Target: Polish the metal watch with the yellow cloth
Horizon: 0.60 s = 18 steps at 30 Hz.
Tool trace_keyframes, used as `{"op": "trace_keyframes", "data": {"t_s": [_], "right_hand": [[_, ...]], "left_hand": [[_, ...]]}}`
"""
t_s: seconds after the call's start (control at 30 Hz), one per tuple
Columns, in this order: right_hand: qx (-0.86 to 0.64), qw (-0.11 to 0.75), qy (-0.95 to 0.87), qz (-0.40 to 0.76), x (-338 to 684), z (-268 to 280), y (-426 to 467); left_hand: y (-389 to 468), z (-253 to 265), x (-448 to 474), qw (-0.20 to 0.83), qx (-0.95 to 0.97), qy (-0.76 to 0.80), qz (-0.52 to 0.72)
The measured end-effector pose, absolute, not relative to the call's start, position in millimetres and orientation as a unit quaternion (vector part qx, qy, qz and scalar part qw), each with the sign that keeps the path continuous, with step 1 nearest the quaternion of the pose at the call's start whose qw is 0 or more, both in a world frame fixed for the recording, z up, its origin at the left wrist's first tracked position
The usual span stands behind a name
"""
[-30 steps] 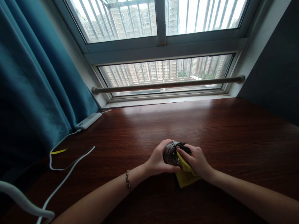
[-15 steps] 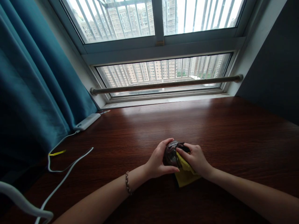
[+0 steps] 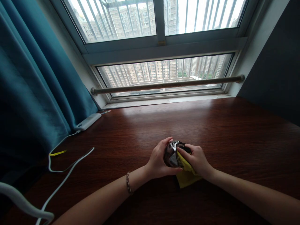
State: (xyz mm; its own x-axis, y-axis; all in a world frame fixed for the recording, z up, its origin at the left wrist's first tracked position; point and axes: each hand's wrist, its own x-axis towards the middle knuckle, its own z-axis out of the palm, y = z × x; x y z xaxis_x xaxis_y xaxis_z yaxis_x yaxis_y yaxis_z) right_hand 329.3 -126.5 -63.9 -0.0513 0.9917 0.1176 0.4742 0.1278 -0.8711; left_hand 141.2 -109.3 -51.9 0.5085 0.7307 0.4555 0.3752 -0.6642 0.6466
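Near the front middle of the wooden tabletop, my left hand [image 3: 160, 159] curves round a dark, glossy, rounded object [image 3: 172, 154] that looks see-through like tinted glass. The thumb lies along its near side and the fingers along its far side. My right hand [image 3: 198, 161] pinches a yellow cloth [image 3: 188, 179] against the object's right side, thumb on top. Part of the cloth hangs below the hand. The fingers of my right hand are partly hidden behind the object, and its exact kind cannot be made out.
A white power strip [image 3: 87, 122] lies at the back left beside a blue curtain [image 3: 47, 72]. White cables [image 3: 63, 184] and a yellow tie [image 3: 58, 153] are on the left. Behind the wooden tabletop [image 3: 222, 131], a metal rail [image 3: 164, 85] crosses the window.
The object has turned slightly in my left hand, showing a brighter reflection. The left thumb has slid a little to the right. My right hand has barely moved.
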Motion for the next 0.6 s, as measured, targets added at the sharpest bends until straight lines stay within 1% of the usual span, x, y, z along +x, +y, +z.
{"op": "trace_keyframes", "data": {"t_s": [0.13, 0.3, 0.5, 0.6], "right_hand": [[-0.555, 0.396, -0.641, 0.353, 329.4, -63.3, -128.9], [-0.535, 0.393, -0.655, 0.362, 329.6, -61.9, -129.5], [-0.521, 0.379, -0.671, 0.366, 329.3, -61.8, -129.0], [-0.529, 0.377, -0.668, 0.364, 329.3, -62.7, -127.8]], "left_hand": [[-108.1, -54.1, 138.0, 0.306, 0.822, 0.313, 0.365], [-105.7, -57.2, 135.7, 0.352, 0.817, 0.281, 0.36], [-104.8, -57.5, 135.3, 0.347, 0.822, 0.262, 0.366], [-104.1, -57.6, 135.7, 0.363, 0.82, 0.262, 0.357]]}}
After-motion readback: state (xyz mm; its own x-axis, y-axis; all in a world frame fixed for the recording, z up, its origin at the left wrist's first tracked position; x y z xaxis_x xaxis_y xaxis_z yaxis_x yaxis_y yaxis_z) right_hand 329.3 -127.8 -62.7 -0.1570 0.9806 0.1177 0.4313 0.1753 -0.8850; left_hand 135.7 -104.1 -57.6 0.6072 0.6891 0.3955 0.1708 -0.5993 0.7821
